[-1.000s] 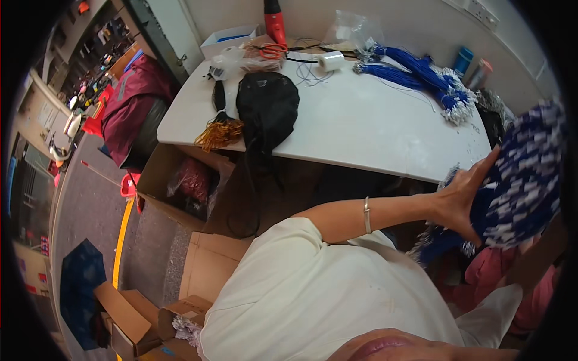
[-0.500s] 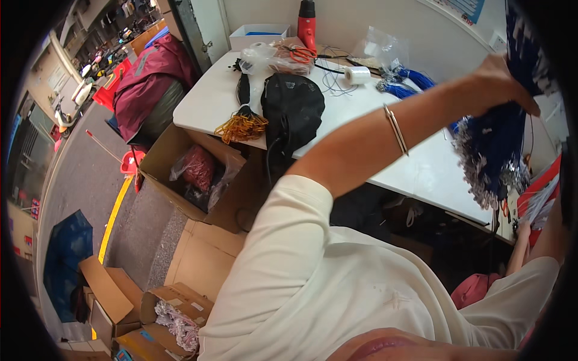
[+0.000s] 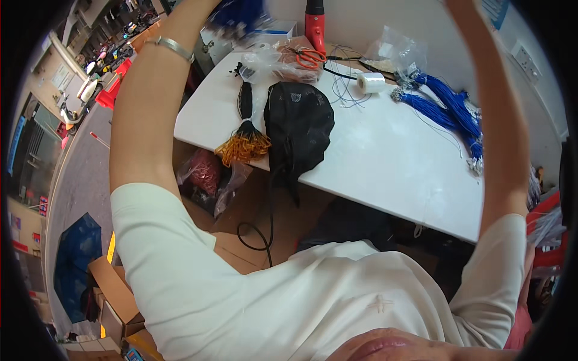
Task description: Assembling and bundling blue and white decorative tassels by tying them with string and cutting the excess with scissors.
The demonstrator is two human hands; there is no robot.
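Both my arms are raised over a white table point(image 3: 385, 162). My left hand point(image 3: 208, 11), with a silver bracelet on the wrist, reaches the top edge and grips a blurred bundle of blue cords point(image 3: 238, 15). My right forearm point(image 3: 490, 90) rises at the right and its hand is cut off by the frame's top. Below them on the table lie a black mesh bag point(image 3: 298, 120), a black tassel bunch with gold ends point(image 3: 244, 141) and more blue cords with metal ends point(image 3: 448, 111).
Orange scissors point(image 3: 310, 57), a red hand tool point(image 3: 314, 21), a white thread spool point(image 3: 370, 82) and clear plastic bags lie at the table's far side. Open cardboard boxes point(image 3: 205, 180) stand under the table and at lower left. A blue umbrella point(image 3: 75, 265) lies on the floor.
My left arm swung the blue cord bundle up from the right side, across the view to the upper left. My right arm has come up too. The view has tilted toward the table.
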